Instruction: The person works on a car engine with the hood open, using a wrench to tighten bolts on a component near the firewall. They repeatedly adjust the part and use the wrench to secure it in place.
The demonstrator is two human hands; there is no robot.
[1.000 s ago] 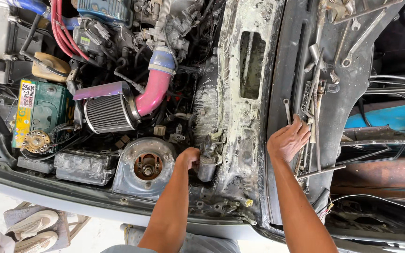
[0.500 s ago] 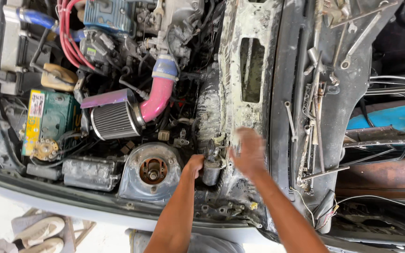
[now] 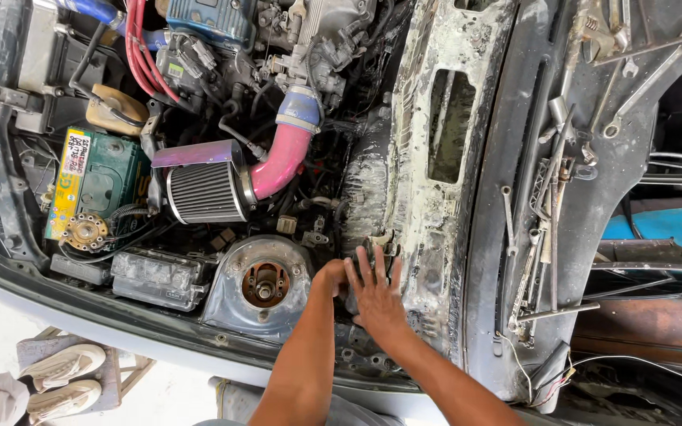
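1. The left hand (image 3: 330, 278) reaches into the engine bay just right of the strut mount (image 3: 264, 285). Its fingers curl down out of sight behind the other hand, so I cannot tell whether they grip anything.
2. The right hand (image 3: 376, 290) lies flat, fingers spread apart, over a small metal part (image 3: 378, 240) that sits at the edge of the firewall panel (image 3: 436, 197). It presses or covers the part rather than clamping it; the palm hides most of it.
3. The part stands between the strut mount and the pale, flaking panel, below the pink hose (image 3: 282, 162). Only its top edge shows past the fingertips.
4. Neither hand holds a tool. The wrenches (image 3: 550, 197) lie in a loose row on the dark cowl, well apart from both hands.
5. Judged from this, the work on the part is in its middle: both hands are on it, it is in its seat, and nothing loose lies beside it that would show it has come free.
6. What is left, as far as can be seen, is to get the part loose or seated; which of the two, the view does not tell.
7. Nearby, the cone air filter (image 3: 205, 192), the green battery (image 3: 96, 185) and the red wires (image 3: 142, 47) look untouched.
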